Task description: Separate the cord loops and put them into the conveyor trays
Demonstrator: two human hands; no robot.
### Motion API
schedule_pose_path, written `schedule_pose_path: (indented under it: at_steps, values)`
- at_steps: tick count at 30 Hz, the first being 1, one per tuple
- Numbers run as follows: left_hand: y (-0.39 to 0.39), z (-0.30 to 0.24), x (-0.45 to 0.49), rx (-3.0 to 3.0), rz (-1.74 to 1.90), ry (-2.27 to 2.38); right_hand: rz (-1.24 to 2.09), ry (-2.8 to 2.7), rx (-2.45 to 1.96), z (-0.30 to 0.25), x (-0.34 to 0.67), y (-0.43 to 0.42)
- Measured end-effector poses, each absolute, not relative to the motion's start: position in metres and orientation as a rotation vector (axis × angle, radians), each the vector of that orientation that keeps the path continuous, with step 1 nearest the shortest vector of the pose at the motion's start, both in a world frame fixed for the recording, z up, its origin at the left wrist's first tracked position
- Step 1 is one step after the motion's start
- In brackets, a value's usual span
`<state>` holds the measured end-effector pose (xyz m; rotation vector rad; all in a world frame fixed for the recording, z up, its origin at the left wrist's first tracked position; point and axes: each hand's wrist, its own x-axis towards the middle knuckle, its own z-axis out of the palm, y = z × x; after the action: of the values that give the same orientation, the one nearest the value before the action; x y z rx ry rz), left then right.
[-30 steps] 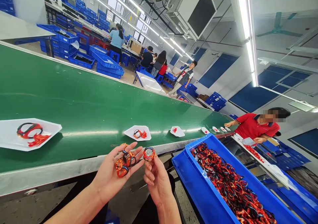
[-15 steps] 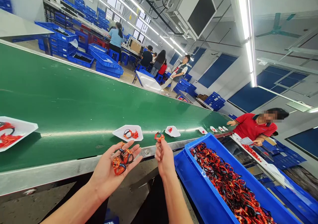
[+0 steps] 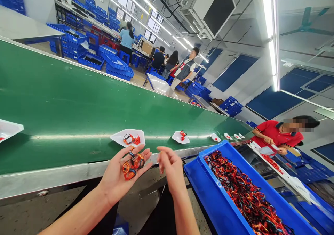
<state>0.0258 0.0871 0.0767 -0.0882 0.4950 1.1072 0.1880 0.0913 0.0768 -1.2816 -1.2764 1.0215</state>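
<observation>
My left hand (image 3: 114,179) is palm up at the belt's near edge, fingers spread, with several small orange-and-black loops (image 3: 133,165) lying in its palm. My right hand (image 3: 171,167) is beside it, fingers loosely bent and apart, and nothing shows in it. Just beyond my left hand a white tray (image 3: 118,137) on the green belt (image 3: 86,106) carries a loop and red pieces. Another white tray (image 3: 176,137), past my right hand, has an orange-and-black loop lying over red pieces. At my right stands a blue bin (image 3: 221,189) heaped with such loops.
Several smaller white trays (image 3: 215,137) sit farther along the belt. A person in a red shirt (image 3: 293,141) works at the belt's far right, beside a bench with red pieces. A metal rail (image 3: 65,179) edges the belt. Another white tray (image 3: 12,129) is at far left.
The loop that my right hand pinched now lies in the white tray beyond it, and the fingers have let go. The trays on the near part of the belt have shifted left.
</observation>
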Motion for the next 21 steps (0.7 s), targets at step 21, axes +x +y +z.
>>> schedule_pose_path:
  at_steps: [21]
  values:
    - [0.078, 0.08, 0.034, -0.117, 1.005, 0.488, 1.632, -0.387, -0.872, 0.059, 0.175, 0.065]
